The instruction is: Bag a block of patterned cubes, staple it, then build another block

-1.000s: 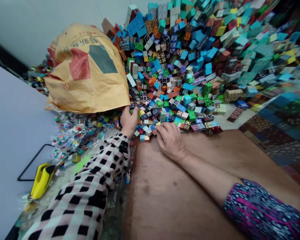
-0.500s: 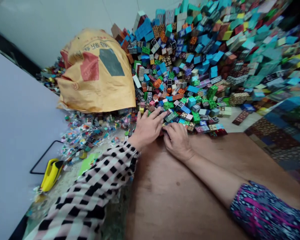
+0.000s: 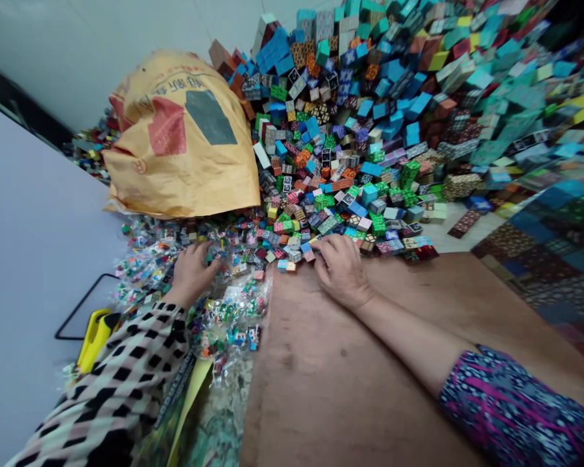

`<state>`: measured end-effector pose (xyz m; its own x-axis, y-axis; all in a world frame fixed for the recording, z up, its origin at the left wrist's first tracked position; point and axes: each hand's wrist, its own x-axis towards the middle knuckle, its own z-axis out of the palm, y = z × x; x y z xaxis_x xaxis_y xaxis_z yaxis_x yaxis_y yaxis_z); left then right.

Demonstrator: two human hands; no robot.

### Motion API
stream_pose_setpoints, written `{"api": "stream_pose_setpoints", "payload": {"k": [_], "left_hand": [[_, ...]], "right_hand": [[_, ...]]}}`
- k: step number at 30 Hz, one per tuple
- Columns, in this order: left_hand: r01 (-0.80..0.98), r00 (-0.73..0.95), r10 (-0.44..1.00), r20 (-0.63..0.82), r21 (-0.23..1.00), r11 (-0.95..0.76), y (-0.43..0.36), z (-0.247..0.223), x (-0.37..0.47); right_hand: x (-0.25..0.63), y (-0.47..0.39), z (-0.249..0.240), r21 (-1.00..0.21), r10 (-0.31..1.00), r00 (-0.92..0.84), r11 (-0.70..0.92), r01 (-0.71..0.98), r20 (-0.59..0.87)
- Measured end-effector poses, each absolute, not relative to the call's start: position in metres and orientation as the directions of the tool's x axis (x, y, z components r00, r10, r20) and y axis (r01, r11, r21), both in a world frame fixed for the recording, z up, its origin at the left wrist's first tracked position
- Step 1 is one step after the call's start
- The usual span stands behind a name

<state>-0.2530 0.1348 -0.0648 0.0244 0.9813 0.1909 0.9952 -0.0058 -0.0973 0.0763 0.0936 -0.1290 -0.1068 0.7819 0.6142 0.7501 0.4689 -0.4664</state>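
Beyond the wooden board [image 3: 321, 383] at bottom centre, the left hand [image 3: 193, 274] has swung leftward to the plastic packets [image 3: 231, 314], fingers loosely parted, leaving only the right hand [image 3: 341, 269] at the blocks [image 3: 331, 172], mid-frame; I can't tell its grip. A sack [image 3: 189, 178], upper left, hampers reaching behind.

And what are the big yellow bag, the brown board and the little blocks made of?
The yellow bag looks like coated paper or woven plastic, softly shiny and creased. The brown board seems wooden, fairly smooth, with a knot-like spot. The blocks are probably hard plastic: crisp edges, printed patterns.
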Motion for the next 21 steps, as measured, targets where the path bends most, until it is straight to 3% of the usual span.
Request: {"api": "stream_pose_setpoints", "payload": {"k": [7, 14, 21], "left_hand": [[0.992, 0.115, 0.962, 0.249, 0.026, -0.125, 0.146, -0.074, -0.228], [0.995, 0.028, 0.995, 0.094, -0.099, -0.019, 0.157, -0.072, -0.233], [0.973, -0.011, 0.986, 0.168, -0.227, 0.050, 0.133, -0.053, -0.256]], "right_hand": [[0.078, 0.095, -0.129, -0.465, 0.784, -0.117, 0.474, 0.748, 0.610], [0.078, 0.094, -0.130, -0.443, 0.762, -0.122, 0.490, 0.750, 0.636], [0.076, 0.094, -0.129, -0.462, 0.792, -0.130, 0.472, 0.751, 0.597]]}}
